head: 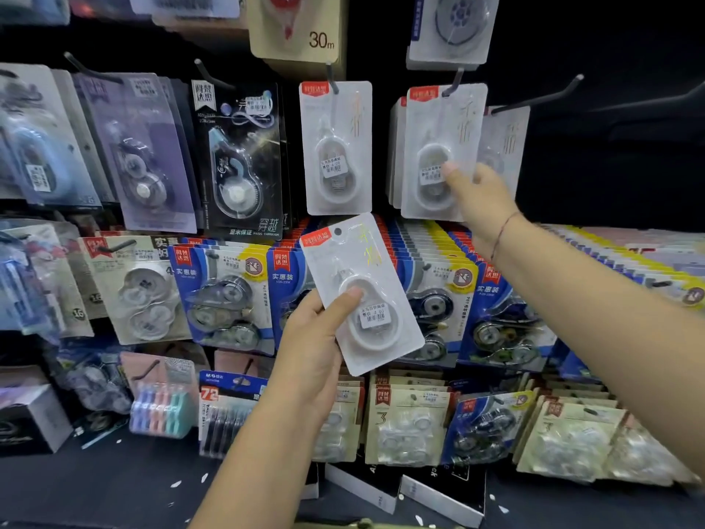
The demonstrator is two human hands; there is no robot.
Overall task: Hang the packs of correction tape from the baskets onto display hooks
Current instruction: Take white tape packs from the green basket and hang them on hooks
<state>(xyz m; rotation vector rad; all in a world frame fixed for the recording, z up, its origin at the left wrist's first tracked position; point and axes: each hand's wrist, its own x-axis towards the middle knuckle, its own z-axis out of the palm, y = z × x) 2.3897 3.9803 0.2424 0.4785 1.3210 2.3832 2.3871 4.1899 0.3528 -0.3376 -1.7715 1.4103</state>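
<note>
1. Head view, centre of the frame: the left hand grips a white correction-tape pack, thumb on the blister and fingers curled behind. The pack is tilted, its hang hole uppermost and clear of any hook.
2. Right of centre, the right hand pinches the front pack of a stack of matching white packs, thumb by its price sticker. That pack hangs on a hook.
3. Step in hand, by my judgement: the right hand is seating or steadying its pack on the hook, while the left-hand pack waits its turn.
4. The next move calls for raising the held pack, turning it upright and lining its hole up with a hook tip. That could be the same hook or the neighbouring hook at upper centre, which bears a single matching pack.
5. Writing:
   - The white packs have red corner tabs with Chinese characters.
   - A tan card at top centre reads "30m".
   - A dark pack left of centre reads "PASS THROUGH".
   - A blue pack at lower left of centre shows "72".
</note>
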